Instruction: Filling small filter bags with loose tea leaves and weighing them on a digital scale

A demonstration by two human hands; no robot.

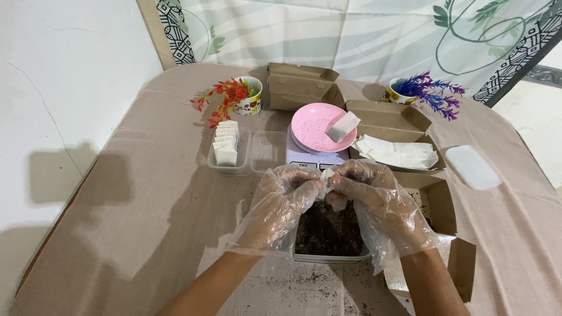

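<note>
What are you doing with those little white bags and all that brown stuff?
A person wearing thin clear plastic gloves holds a small white bag between the left hand and right hand, right above a white tub of dark crumbly stuff. Behind the hands, a pink plate with one bag on it sits on a scale. A clear tray on the left holds a row of bags, and flat ones lie in a cardboard box on the right.
</note>
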